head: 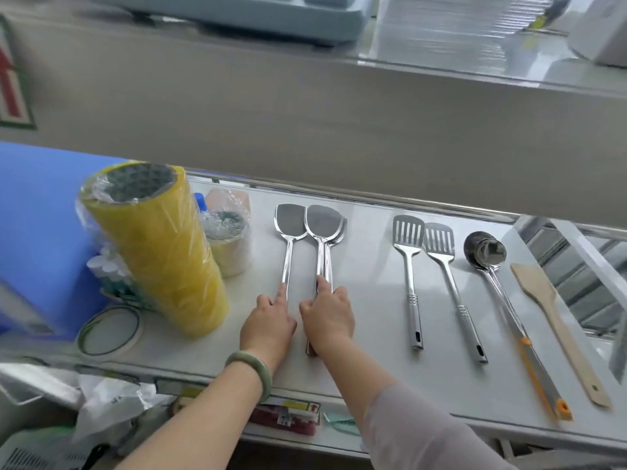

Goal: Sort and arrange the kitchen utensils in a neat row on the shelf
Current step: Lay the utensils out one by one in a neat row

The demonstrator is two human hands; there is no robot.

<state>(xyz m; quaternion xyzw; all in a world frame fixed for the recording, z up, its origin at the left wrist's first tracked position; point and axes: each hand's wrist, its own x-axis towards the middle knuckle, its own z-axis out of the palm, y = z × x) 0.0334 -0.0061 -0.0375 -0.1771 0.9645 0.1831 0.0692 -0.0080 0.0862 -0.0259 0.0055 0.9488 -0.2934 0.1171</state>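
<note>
While the left hand (268, 325) lies curled with its forefinger stretched out and pressed against the handle of a solid steel turner (287, 232), the right hand (327, 317) pinches the handles of stacked turners (324, 228) just beside it, fingertips closed on the shiny metal! Those stacked blades overlap; at least two of them, and how many exactly I cannot tell. All are polished steel, broad flat heads, slim stems. A green bangle (251, 371) rings the left wrist.

Further right, apart from that group, two slotted steel spatulas (409, 232) lie side by side, heads nearly touching, ribbed grips toward the person. Next comes one ladle (485, 252) with a round mirror bowl and an orange-trimmed handle, then one pale wooden spatula (532, 283), flat and angled.

Left of the hands stands a tall yellow stack of tape rolls (159, 245) in crinkled clear wrap, a smaller wrapped roll (229, 242) behind, and one thin tape ring (108, 330) lying flat.

Everything rests on a smooth whitish shelf (369, 300) with a metal rail behind, and a beige wall above.
</note>
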